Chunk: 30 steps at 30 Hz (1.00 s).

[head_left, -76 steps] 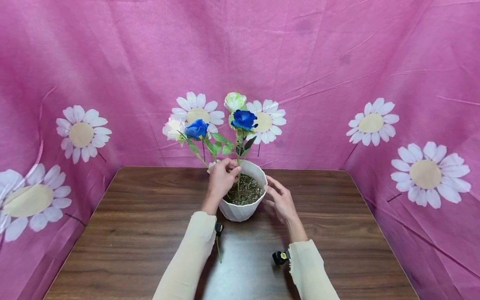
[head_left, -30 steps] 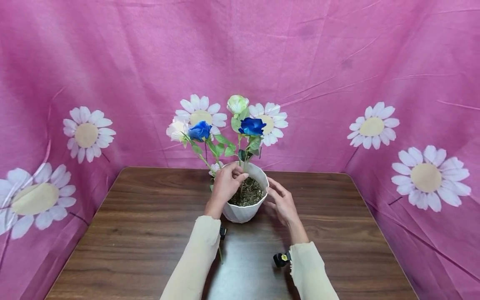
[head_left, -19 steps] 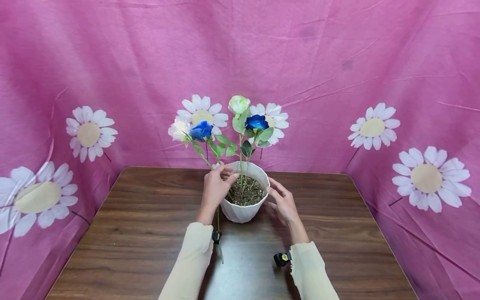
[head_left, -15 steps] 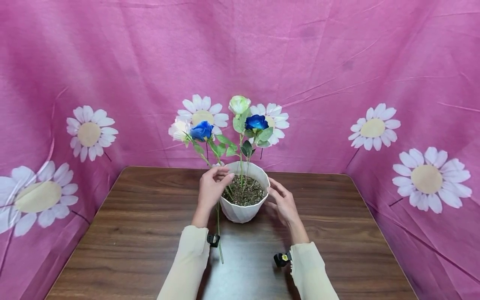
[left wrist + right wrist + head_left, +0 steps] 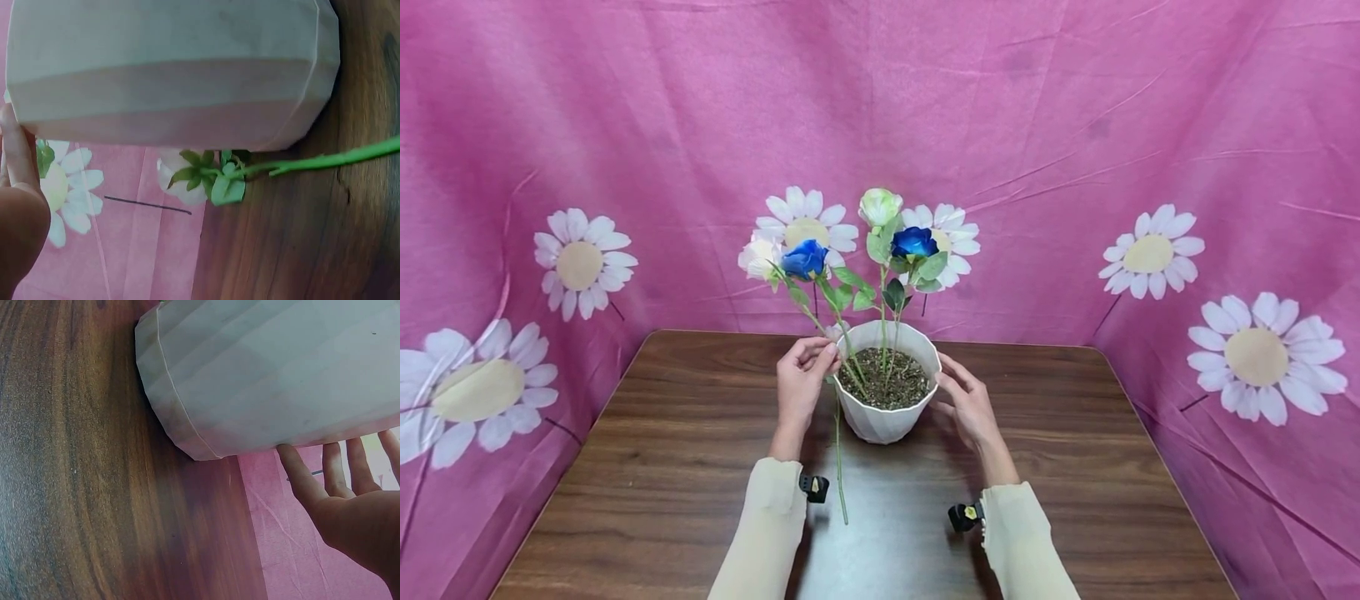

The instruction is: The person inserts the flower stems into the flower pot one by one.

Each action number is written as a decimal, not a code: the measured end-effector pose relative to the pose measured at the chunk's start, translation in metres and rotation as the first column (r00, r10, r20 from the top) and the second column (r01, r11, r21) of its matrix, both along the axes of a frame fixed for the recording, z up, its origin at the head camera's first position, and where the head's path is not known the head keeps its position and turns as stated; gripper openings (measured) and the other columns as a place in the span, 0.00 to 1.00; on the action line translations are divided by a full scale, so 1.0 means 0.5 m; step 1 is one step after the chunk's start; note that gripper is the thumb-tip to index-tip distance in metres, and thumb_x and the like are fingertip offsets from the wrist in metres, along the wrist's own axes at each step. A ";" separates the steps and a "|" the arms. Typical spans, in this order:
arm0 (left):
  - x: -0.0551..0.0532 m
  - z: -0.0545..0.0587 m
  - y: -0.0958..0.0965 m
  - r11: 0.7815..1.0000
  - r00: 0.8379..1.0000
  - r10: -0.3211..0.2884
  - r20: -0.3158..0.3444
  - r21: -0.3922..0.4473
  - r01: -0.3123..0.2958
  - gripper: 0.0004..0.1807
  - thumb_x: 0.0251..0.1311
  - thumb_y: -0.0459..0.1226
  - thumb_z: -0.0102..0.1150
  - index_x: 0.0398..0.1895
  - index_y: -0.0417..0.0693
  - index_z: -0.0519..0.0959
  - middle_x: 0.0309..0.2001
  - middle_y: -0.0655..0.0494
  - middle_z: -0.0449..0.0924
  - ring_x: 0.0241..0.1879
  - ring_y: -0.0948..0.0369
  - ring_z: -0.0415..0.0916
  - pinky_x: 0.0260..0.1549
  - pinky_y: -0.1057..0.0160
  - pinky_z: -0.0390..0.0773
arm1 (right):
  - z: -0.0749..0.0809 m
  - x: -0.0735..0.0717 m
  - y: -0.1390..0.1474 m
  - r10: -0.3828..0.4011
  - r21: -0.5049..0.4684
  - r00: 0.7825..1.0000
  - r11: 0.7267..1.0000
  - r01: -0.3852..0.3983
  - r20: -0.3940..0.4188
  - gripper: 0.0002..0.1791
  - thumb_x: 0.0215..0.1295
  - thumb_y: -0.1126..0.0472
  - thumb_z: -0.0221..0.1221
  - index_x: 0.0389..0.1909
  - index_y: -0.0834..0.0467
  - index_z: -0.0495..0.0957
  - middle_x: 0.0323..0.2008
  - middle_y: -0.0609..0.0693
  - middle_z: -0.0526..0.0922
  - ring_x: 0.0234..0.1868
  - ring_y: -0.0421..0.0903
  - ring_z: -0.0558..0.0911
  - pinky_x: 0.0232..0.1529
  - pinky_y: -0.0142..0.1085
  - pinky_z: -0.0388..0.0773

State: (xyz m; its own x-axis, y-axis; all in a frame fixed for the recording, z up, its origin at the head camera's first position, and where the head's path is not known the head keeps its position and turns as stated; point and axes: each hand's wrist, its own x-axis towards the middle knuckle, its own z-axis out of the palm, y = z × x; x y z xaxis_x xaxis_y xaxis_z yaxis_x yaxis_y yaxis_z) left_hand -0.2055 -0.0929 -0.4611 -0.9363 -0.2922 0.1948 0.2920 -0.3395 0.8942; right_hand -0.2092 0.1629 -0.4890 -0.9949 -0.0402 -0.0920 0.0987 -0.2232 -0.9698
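Observation:
Between my hands stands a white faceted flowerpot (image 5: 883, 425) filled with dark grainy soil (image 5: 887, 387). Planted in it are a pale green rose (image 5: 880, 206), a dark blue rose (image 5: 914, 242), a lighter blue rose (image 5: 805, 259) and a white rose (image 5: 760, 256), the last two leaning left. My left hand (image 5: 800, 379) is at the pot's left rim, fingers loosely bent, with no stem in its grasp. My right hand (image 5: 967, 400) rests its fingertips against the pot's right side, fingers extended in the right wrist view.
A loose pale rose (image 5: 184, 178) lies on the wooden table (image 5: 1037, 500) left of the pot. Its green stem (image 5: 839, 467) points towards me. A pink cloth (image 5: 1030, 100) printed with large daisies hangs around the table's back and sides.
My left hand has let go of the dark blue rose's stem and moved left to the rim. That rose now stands further right, by itself. My right hand has stayed at the pot.

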 end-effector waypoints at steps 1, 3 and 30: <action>0.001 -0.002 -0.003 1.000 1.000 0.011 0.007 -0.009 -0.011 0.12 0.63 0.20 0.62 0.46 0.16 0.74 0.30 0.54 0.83 0.30 0.63 0.84 0.37 0.67 0.86 | 0.001 0.000 0.000 0.000 -0.001 1.000 1.000 0.000 -0.001 0.27 0.74 0.67 0.56 0.72 0.65 0.66 0.67 0.64 0.70 0.54 0.51 0.79 0.58 0.56 0.78; 0.004 -0.008 -0.009 0.998 0.999 0.033 0.037 -0.056 -0.031 0.12 0.63 0.22 0.62 0.45 0.18 0.75 0.30 0.54 0.83 0.30 0.64 0.83 0.36 0.67 0.86 | 0.001 -0.001 0.001 0.000 0.002 1.000 1.000 0.000 -0.002 0.27 0.74 0.67 0.56 0.72 0.65 0.66 0.67 0.64 0.70 0.54 0.50 0.79 0.58 0.56 0.79; 0.036 -0.143 -0.056 0.931 0.802 -0.143 0.580 -0.196 0.307 0.14 0.71 0.29 0.55 0.55 0.29 0.73 0.48 0.32 0.82 0.41 0.48 0.83 0.32 0.59 0.87 | -0.004 -0.002 0.001 0.003 0.009 1.000 1.000 -0.003 -0.002 0.27 0.74 0.66 0.56 0.72 0.65 0.67 0.67 0.63 0.70 0.55 0.50 0.78 0.55 0.53 0.81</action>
State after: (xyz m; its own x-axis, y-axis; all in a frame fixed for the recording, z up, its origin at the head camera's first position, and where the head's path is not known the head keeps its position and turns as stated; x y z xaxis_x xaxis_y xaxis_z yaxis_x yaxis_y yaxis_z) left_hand -0.1875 -0.1208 -0.5326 -0.9406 -0.0731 -0.3315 -0.3278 -0.0583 0.9429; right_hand -0.2103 0.1634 -0.4909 -0.9950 -0.0419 -0.0907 0.0976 -0.2142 -0.9719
